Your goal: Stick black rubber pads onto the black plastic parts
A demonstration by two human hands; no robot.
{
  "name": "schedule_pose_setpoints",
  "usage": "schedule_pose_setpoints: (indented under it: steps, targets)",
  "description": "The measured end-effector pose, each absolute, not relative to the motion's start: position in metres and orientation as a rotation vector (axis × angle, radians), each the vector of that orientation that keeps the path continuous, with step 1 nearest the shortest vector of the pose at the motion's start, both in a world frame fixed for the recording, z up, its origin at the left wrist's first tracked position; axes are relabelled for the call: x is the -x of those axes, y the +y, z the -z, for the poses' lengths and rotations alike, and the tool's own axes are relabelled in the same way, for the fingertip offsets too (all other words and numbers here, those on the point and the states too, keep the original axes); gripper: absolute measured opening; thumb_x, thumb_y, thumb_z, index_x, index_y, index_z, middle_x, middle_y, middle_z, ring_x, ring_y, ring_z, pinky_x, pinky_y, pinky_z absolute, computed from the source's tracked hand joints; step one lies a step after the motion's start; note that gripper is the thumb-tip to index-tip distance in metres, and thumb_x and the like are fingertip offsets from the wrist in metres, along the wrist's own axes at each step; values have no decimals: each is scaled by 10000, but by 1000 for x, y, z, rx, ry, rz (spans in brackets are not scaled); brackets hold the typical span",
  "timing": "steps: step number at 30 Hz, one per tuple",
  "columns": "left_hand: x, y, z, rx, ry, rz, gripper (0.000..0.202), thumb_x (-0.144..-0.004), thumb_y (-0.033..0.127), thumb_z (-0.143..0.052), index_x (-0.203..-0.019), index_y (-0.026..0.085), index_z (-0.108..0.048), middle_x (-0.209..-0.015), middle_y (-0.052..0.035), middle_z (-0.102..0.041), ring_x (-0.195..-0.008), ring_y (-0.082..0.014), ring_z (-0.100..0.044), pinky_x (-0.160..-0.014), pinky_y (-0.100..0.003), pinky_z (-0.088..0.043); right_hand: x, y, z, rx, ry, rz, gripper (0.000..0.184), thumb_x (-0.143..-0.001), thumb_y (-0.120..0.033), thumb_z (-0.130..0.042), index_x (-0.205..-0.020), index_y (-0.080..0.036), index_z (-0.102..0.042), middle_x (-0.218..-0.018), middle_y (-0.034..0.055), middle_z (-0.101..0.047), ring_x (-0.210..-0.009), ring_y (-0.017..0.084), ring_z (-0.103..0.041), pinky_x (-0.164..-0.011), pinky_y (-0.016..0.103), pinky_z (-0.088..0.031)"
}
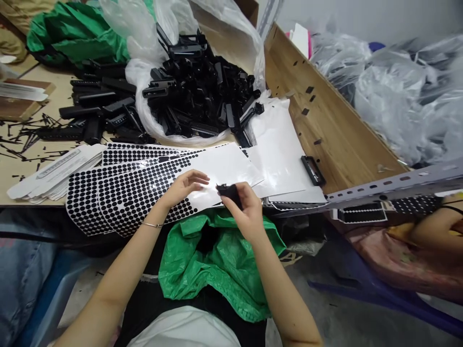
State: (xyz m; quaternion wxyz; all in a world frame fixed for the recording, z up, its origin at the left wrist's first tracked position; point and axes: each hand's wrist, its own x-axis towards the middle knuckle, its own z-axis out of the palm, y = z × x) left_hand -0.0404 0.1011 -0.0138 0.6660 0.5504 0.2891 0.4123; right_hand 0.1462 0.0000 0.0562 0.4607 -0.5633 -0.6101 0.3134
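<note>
My right hand (246,208) is closed on a small black plastic part (230,193), held above the table's front edge. To its left, my left hand (186,187) hovers over the sticker sheets with its fingers apart and nothing visible in them. White sheets of round black stickers (141,193) lie fanned out beneath that hand; the right portion of the top sheet is bare white. Below both hands, a green woven bag (224,270) sits open at my lap. A large heap of black plastic parts (195,82) spills from a clear plastic bag behind the sheets.
Folded white paper boxes (58,173) are stacked at the left. Thin black scraps (25,137) litter the tabletop there. A wooden board (325,120) and a perforated metal rail (390,183) border the right side. Another person's arm (434,226) shows at far right.
</note>
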Motion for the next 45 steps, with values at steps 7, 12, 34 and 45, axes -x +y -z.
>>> schedule_pose_setpoints:
  steps: [7,12,34,45]
  targets:
    - [35,97,12,-1519,910,-1060,236,-862,412,-578,-944,192,-599,-1031,-102,-679,-1020,-251,-651,-887,-462,-550,-140,-57,-38,1483,-2387,-1073,227,-808,-352,-725,-1002,-250,-666,-784,6,-724,-711,209,-679,-658,284,-483]
    - [40,87,7,-2065,1591,-1083,312,-908,364,-475,-1131,197,-616,-1362,-159,-536,-1361,-357,-388,-1140,-567,-261,-141,-62,-11,1504,-2451,-1034,504,-770,-443,-752,-1214,-231,-639,-1141,93,-727,-1038,292,-680,-876,367,-512]
    - [20,166,-46,-2387,1495,-167,199,-739,282,-711,-926,215,-699,-947,-96,-748,-884,-312,-692,-767,-370,-510,-202,32,-14,1877,-2024,-157,223,-916,-281,-523,-966,-205,-726,-1010,139,-696,-941,309,-621,-755,432,-513]
    - [-38,234,-30,-2314,1490,-875,188,-772,33,-558,-854,172,-654,-981,-132,-691,-1051,-304,-602,-1008,-466,-370,-128,135,-6,1950,-1920,-348,317,-910,-327,-581,-1197,-221,-664,-1100,104,-671,-1057,266,-578,-867,367,-404]
